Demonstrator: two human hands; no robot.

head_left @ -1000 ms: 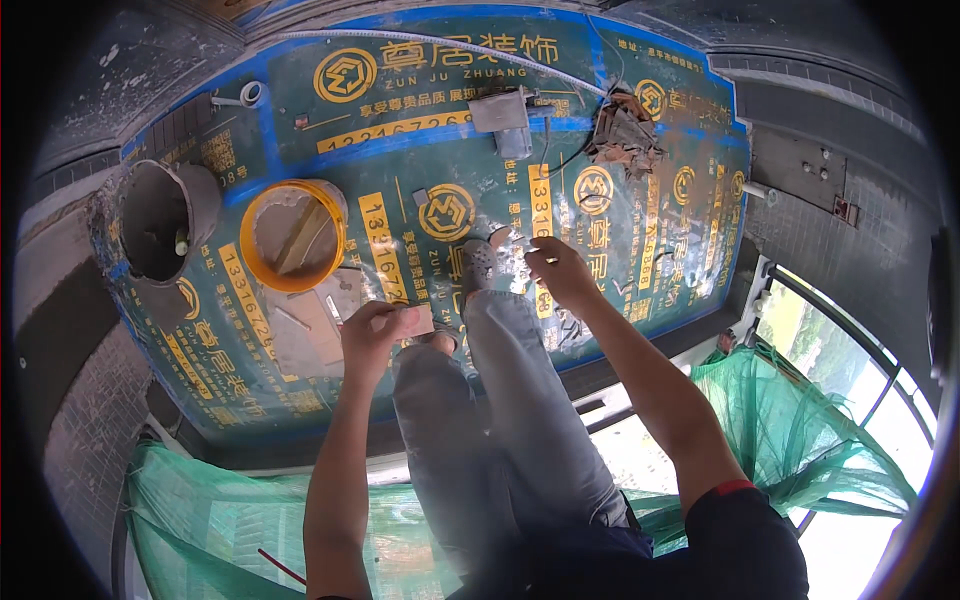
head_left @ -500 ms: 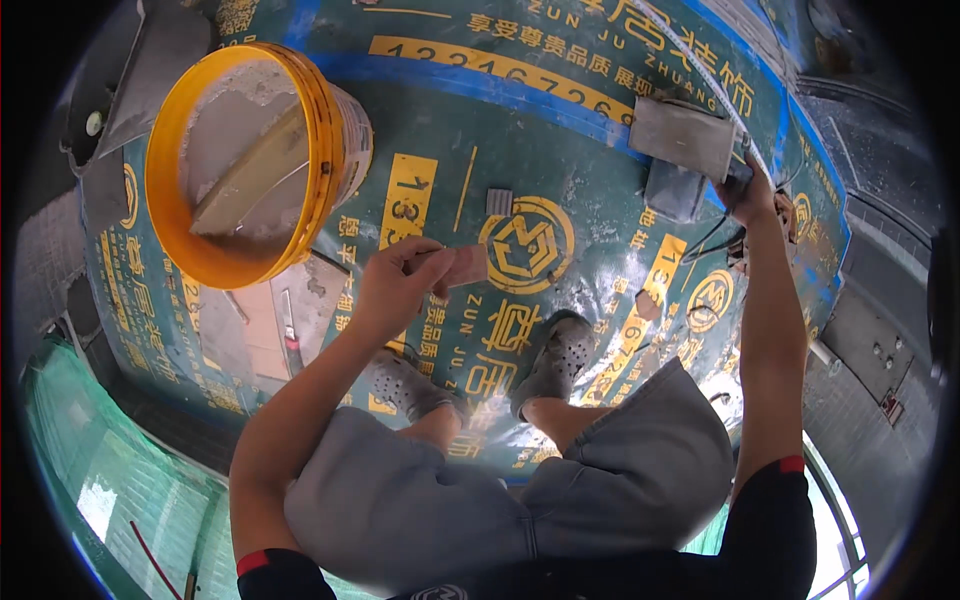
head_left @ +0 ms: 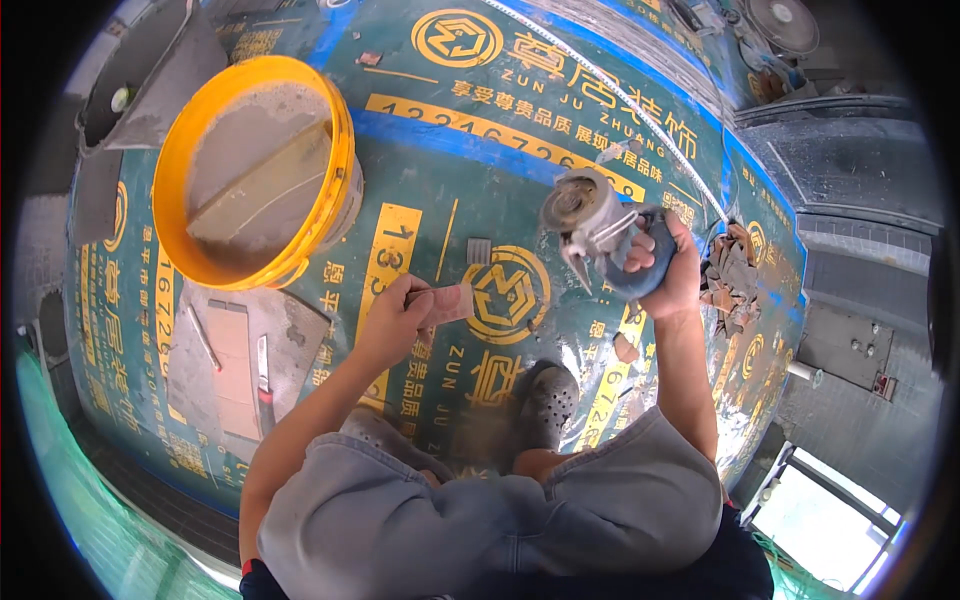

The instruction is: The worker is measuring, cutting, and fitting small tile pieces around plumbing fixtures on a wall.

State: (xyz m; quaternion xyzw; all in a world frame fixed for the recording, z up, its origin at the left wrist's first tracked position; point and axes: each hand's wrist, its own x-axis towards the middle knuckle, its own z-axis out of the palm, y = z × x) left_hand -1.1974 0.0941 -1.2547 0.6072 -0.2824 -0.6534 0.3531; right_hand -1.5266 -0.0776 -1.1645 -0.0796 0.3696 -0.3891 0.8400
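Observation:
My left hand (head_left: 398, 318) pinches a small pinkish tile piece (head_left: 453, 303) over the green floor sheet (head_left: 420, 225). To its right, my right hand (head_left: 670, 262) grips a dusty angle grinder (head_left: 598, 232) by its blue-grey body. The round grey head of the grinder points toward the far left, above the sheet; I cannot tell whether it is running. My right fingers are partly hidden by the tool. Left of my hands stands a yellow bucket (head_left: 340, 190) of murky grey liquid, with a long pale slab (head_left: 262, 185) leaning in it.
A utility knife (head_left: 265, 380), a thin pencil-like stick (head_left: 204, 338) and a pinkish tile strip (head_left: 232, 360) lie on a grey board (head_left: 295, 330) at left. Broken tile shards (head_left: 735, 280) pile up on the right. A grey bucket (head_left: 150, 85) stands far left.
My right hand has come left and nearer, lifting the grinder off the right side and turning its head into view. The left hand still pinches the tile piece, slightly lower. My view has shifted.

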